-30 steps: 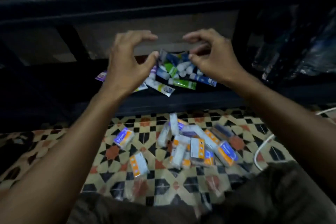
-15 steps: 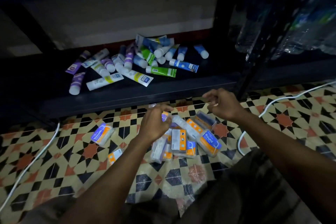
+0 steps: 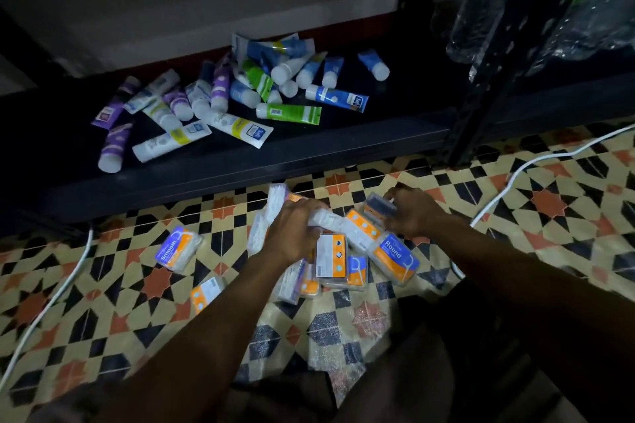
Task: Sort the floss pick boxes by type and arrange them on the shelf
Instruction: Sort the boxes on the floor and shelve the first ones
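Several clear floss pick boxes with orange and blue labels lie in a pile [image 3: 338, 259] on the patterned tile floor. My left hand [image 3: 293, 228] grips a white floss pick box [image 3: 324, 218] in the middle of the pile. My right hand [image 3: 414, 215] holds a small box with a dark top [image 3: 378, 208] at the pile's far right. A box marked "Round" [image 3: 395, 256] lies near my right wrist. A box marked "Smooth" [image 3: 177, 249] sits apart on the left, another box [image 3: 206, 294] below it. The low black shelf [image 3: 343, 151] runs behind the pile.
Many toothpaste tubes [image 3: 240, 96] lie scattered on the black shelf. A shelf post [image 3: 460, 134] stands at the right, with plastic bottles [image 3: 536, 10] beyond it. White cables [image 3: 508, 182] [image 3: 51, 299] run across the floor on both sides. My knees fill the bottom edge.
Both hands came down from the tubes on the shelf to the floss box pile on the floor. Each hand now grips a box.
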